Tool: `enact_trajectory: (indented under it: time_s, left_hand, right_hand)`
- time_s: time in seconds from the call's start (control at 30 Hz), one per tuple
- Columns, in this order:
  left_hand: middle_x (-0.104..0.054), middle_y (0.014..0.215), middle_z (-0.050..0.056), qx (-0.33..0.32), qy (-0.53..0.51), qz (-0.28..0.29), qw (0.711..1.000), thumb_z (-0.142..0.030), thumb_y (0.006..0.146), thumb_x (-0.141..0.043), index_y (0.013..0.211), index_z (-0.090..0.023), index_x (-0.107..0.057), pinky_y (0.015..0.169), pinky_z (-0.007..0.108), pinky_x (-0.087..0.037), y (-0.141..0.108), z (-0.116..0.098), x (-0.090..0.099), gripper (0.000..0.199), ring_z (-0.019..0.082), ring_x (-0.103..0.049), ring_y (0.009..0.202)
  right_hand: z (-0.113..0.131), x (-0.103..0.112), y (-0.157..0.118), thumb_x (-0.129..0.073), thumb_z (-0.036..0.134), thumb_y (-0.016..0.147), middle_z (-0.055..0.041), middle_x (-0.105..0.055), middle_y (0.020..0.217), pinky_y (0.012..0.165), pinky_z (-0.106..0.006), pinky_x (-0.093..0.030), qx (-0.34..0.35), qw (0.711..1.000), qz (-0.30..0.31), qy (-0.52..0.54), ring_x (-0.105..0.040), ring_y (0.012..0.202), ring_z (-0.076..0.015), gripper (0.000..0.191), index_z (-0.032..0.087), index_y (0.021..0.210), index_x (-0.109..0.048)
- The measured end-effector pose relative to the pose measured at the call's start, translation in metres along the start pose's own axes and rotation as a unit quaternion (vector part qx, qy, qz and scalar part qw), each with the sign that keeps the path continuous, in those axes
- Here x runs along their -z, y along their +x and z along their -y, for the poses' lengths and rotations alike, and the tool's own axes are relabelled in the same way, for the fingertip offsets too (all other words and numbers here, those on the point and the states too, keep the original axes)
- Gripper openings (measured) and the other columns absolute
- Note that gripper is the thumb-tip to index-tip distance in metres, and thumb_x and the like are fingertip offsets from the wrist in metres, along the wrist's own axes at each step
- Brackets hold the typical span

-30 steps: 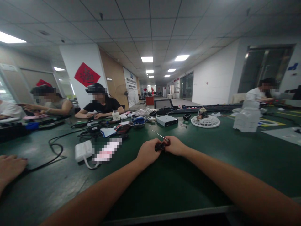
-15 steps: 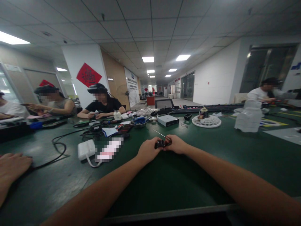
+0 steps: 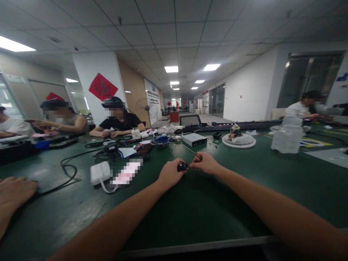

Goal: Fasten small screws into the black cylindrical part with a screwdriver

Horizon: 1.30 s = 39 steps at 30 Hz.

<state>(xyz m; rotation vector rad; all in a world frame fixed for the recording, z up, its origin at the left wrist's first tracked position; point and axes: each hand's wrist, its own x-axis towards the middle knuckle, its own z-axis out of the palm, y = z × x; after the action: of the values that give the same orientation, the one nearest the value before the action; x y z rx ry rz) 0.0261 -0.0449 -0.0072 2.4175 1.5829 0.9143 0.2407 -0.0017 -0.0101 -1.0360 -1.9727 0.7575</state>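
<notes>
Black cylindrical part (image 3: 182, 166) sits pinched in the fingers (image 3: 177, 169) of the left hand (image 3: 170, 174), lifted off the green table (image 3: 190, 214) at about 12 o'clock, its end turned toward the right hand (image 3: 205, 163). Right fingers (image 3: 196, 164) press together on the near end of a thin metal screwdriver shaft (image 3: 191, 150), which slants toward 11 o'clock just beside the part. White power adapter (image 3: 99, 173) lies at 10 o'clock, well apart from both hands.

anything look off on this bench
One thing: a round white fan grille lies flat on the green bench, facing up with a small object sitting on it, rather than standing upright like a fan.
</notes>
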Motion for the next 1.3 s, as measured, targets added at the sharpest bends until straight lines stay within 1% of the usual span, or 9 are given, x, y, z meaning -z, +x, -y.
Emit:
enact_trajectory:
  time_s: [0.1,0.27,0.4,0.63,0.77,0.9,1.03,1.1,1.3]
  left_hand:
    - [-0.076,0.097,0.001,-0.031,-0.013,0.019,0.999,-0.028,0.078,-0.075,0.107,-0.027,-0.067,0.075,0.028,-0.051,-0.001,-0.001,0.001,0.03,0.021,-0.071,0.09]
    - [-0.076,0.096,0.0,-0.06,-0.011,0.027,0.998,-0.03,0.078,-0.076,0.106,-0.028,-0.068,0.08,0.03,-0.05,-0.003,-0.004,0.002,0.03,0.022,-0.071,0.092]
    - [-0.076,0.1,0.001,-0.083,0.003,0.033,0.996,-0.032,0.078,-0.076,0.11,-0.027,-0.068,0.081,0.032,-0.051,-0.004,-0.006,0.004,0.033,0.023,-0.07,0.095]
    - [-0.075,0.101,0.002,-0.109,0.019,0.03,0.993,-0.027,0.078,-0.075,0.109,-0.026,-0.069,0.088,0.034,-0.051,-0.005,-0.006,0.005,0.031,0.024,-0.069,0.097]
    - [-0.075,0.101,0.003,-0.084,-0.007,0.027,0.996,-0.027,0.08,-0.072,0.109,-0.026,-0.068,0.084,0.03,-0.052,-0.002,-0.004,0.001,0.03,0.022,-0.07,0.096]
    - [-0.076,0.101,0.003,-0.018,-0.017,-0.005,1.0,-0.024,0.078,-0.072,0.107,-0.026,-0.069,0.083,0.029,-0.053,0.003,0.004,-0.001,0.029,0.022,-0.071,0.094]
    - [-0.076,0.098,0.004,0.036,-0.013,-0.036,0.999,-0.021,0.077,-0.072,0.102,-0.024,-0.07,0.082,0.029,-0.053,0.007,0.015,0.004,0.025,0.022,-0.07,0.094]
    - [-0.076,0.097,0.004,0.055,-0.018,-0.038,0.998,-0.019,0.076,-0.071,0.1,-0.023,-0.071,0.081,0.028,-0.053,0.008,0.018,0.006,0.025,0.022,-0.071,0.093]
    - [-0.076,0.098,0.005,0.062,-0.032,-0.04,0.997,-0.018,0.075,-0.071,0.1,-0.022,-0.071,0.08,0.027,-0.052,0.007,0.016,0.006,0.025,0.021,-0.07,0.092]
  right_hand:
    - [0.001,-0.001,0.0,-0.077,0.023,0.069,-0.0014,-0.073,0.077,0.061,-0.026,-0.048,0.015,0.999,0.012,0.034,-0.066,0.066,-0.0156,0.02,0.018,0.073,-0.058]
    - [0.01,0.0,-0.006,-0.077,0.024,0.069,0.0026,-0.067,0.068,0.059,-0.026,-0.04,0.051,0.996,-0.006,-0.07,-0.058,0.062,-0.0133,0.018,0.017,0.072,-0.062]
    - [0.017,0.0,-0.011,-0.077,0.026,0.071,0.0056,-0.058,0.063,0.055,-0.025,-0.035,0.07,0.992,0.005,-0.102,-0.052,0.059,-0.0114,0.024,0.019,0.068,-0.054]
    - [0.017,-0.004,-0.013,-0.075,0.037,0.074,0.0035,-0.06,0.069,0.055,-0.025,-0.036,0.03,0.99,0.026,-0.138,-0.054,0.061,-0.0127,0.026,0.019,0.075,-0.057]
    - [0.02,-0.003,-0.011,-0.066,0.038,0.085,0.0,-0.064,0.074,0.058,-0.026,-0.037,0.031,0.986,0.005,-0.162,-0.057,0.065,-0.0144,0.021,0.018,0.079,-0.059]
    - [0.019,0.006,-0.007,-0.044,0.04,0.1,-0.0051,-0.069,0.073,0.063,-0.028,-0.04,0.01,0.979,-0.023,-0.203,-0.062,0.068,-0.0172,0.038,0.018,0.078,-0.065]
    - [0.013,0.016,-0.006,-0.055,0.032,0.094,-0.0092,-0.076,0.098,0.075,-0.031,-0.046,0.045,0.975,-0.002,-0.216,-0.068,0.085,-0.0219,0.026,0.018,0.104,-0.074]
    - [0.011,0.018,-0.007,-0.057,0.029,0.092,-0.0087,-0.076,0.106,0.08,-0.032,-0.048,0.064,0.979,0.021,-0.195,-0.069,0.09,-0.0226,0.031,0.019,0.117,-0.073]
    - [0.015,0.016,-0.009,-0.057,0.031,0.089,-0.0072,-0.078,0.099,0.076,-0.031,-0.05,0.087,0.976,0.027,-0.196,-0.07,0.083,-0.0219,0.034,0.019,0.115,-0.076]
